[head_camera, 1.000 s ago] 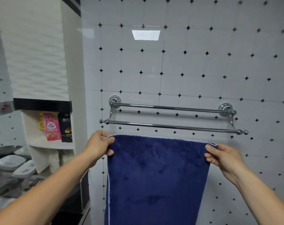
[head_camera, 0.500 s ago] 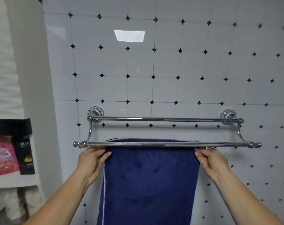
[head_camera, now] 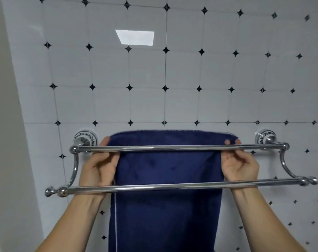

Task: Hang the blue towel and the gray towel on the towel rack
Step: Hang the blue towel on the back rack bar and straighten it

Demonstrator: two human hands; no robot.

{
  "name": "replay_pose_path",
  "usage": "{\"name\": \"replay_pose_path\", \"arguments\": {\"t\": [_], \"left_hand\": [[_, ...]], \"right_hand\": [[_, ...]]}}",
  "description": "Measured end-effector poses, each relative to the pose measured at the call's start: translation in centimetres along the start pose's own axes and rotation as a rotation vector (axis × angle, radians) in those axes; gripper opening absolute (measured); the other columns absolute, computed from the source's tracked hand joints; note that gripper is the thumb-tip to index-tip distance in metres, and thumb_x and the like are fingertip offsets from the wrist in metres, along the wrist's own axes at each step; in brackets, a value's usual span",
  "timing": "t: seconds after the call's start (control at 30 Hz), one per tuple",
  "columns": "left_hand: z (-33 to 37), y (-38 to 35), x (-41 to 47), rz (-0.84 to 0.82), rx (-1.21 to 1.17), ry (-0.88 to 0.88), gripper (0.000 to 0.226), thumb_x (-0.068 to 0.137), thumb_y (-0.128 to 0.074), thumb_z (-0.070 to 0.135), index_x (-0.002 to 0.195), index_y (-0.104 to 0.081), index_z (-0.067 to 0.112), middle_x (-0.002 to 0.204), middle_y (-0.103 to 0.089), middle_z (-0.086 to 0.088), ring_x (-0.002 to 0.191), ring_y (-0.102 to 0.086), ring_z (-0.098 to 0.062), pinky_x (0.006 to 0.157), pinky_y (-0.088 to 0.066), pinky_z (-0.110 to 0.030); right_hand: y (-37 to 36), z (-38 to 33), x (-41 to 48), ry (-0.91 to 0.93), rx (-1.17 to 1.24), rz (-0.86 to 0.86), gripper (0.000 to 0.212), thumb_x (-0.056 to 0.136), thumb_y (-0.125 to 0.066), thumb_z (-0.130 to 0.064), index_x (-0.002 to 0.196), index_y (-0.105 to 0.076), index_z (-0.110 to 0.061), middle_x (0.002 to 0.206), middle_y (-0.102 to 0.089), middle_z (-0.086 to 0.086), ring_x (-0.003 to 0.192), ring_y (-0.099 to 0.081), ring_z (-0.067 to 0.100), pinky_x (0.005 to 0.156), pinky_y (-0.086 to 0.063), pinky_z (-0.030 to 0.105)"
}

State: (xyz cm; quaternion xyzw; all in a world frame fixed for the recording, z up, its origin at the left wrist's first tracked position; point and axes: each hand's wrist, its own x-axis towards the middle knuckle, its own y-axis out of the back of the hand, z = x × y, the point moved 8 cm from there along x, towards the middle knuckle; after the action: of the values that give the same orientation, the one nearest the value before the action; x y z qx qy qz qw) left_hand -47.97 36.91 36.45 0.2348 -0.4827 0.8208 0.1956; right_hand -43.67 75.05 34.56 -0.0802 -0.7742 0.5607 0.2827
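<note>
The dark blue towel [head_camera: 165, 168] hangs stretched between my hands, behind both chrome bars of the wall-mounted towel rack [head_camera: 172, 147]. Its top edge stands above the upper, rear bar, and its body drops past the lower, front bar [head_camera: 172, 187]. My left hand [head_camera: 98, 168] grips the towel's top left corner between the two bars. My right hand [head_camera: 240, 166] pinches the top right corner, fingertips showing above the upper bar. No gray towel is in view.
A white tiled wall with small black diamond insets [head_camera: 165, 88] backs the rack. A plain white wall edge [head_camera: 7, 124] rises on the left. The rack's round mounts [head_camera: 85, 139] sit at each end of the upper bar.
Both hands have lifted the towel from below the front bar up between the bars, so its top edge now rises above the rear bar. The view has moved closer and tilted upward.
</note>
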Motion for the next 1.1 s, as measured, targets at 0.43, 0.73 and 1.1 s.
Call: {"name": "replay_pose_path", "arguments": {"t": [0.43, 0.73, 1.1], "left_hand": [[0.0, -2.6, 1.3, 0.078, -0.25, -0.228, 0.023, 0.066, -0.084, 0.016, 0.068, -0.061, 0.017, 0.067, -0.061, 0.007, 0.077, -0.059, -0.005, 0.092, -0.046, -0.022], [0.3, -1.5, 0.6, 0.075, 0.074, -0.285, 0.053, 0.085, -0.017, -0.017, 0.081, -0.047, 0.027, 0.07, -0.042, 0.013, 0.07, -0.047, 0.002, 0.084, -0.044, -0.009], [0.0, 0.5, -0.4, 0.203, 0.379, -0.355, 0.037, 0.089, -0.037, -0.012, 0.087, -0.06, 0.016, 0.075, -0.068, 0.005, 0.076, -0.067, -0.01, 0.083, -0.056, -0.027]], "right_hand": [[-4.2, -0.3, 1.4, 0.034, -0.173, -0.315, 0.035, 0.071, -0.082, -0.023, 0.075, -0.047, -0.024, 0.058, -0.047, -0.01, 0.065, -0.052, 0.008, 0.075, -0.052, 0.024], [-2.5, -0.8, 1.4, 0.149, -0.313, -0.29, 0.044, 0.086, -0.039, 0.014, 0.085, -0.058, -0.026, 0.088, -0.063, -0.004, 0.082, -0.061, 0.012, 0.083, -0.054, 0.029], [0.3, -2.4, 0.0, 0.328, -0.78, -0.012, 0.045, 0.089, -0.067, -0.022, 0.046, -0.054, -0.015, 0.036, -0.046, -0.001, 0.026, -0.03, 0.01, 0.032, -0.023, 0.014]]}}
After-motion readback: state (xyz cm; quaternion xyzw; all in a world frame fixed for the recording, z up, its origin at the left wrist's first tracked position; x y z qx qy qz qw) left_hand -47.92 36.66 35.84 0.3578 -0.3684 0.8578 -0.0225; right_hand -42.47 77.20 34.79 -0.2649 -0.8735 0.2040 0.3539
